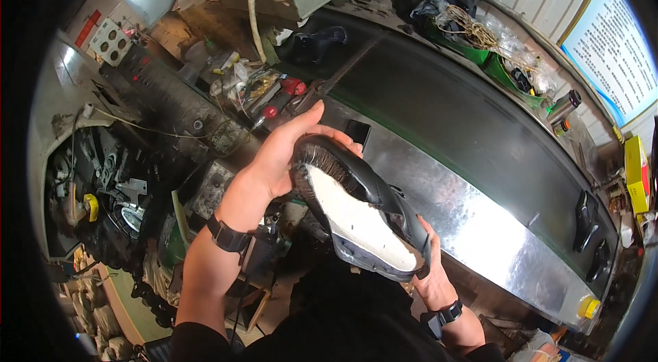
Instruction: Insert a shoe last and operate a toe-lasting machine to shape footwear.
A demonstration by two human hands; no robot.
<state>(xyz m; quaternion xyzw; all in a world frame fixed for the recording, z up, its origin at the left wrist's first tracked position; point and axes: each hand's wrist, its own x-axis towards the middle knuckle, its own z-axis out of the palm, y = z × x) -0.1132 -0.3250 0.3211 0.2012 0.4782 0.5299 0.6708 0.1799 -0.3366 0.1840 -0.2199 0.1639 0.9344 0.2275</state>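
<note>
In front of me a black shoe upper (404,219) is held bottom side up, tilted, with a long white insole (356,214) showing. Pleated, gathered leather (321,159) runs round its broad end. My left hand (291,149) cups that broad end, thumb raised and the other fingers partly behind the leather. At the narrower end my right hand (432,273) grips the shoe from the right; most of its fingers are hidden. A black strap with a small device circles each wrist.
Beyond the shoe runs a dark conveyor belt (439,105) with a shiny metal edge (473,214). Black shoe parts (585,221) lie at its right end. Green bins (466,50) hold cords and plastic bags. Machinery and loose tools crowd the left. A yellow cap (588,307) sits lower right.
</note>
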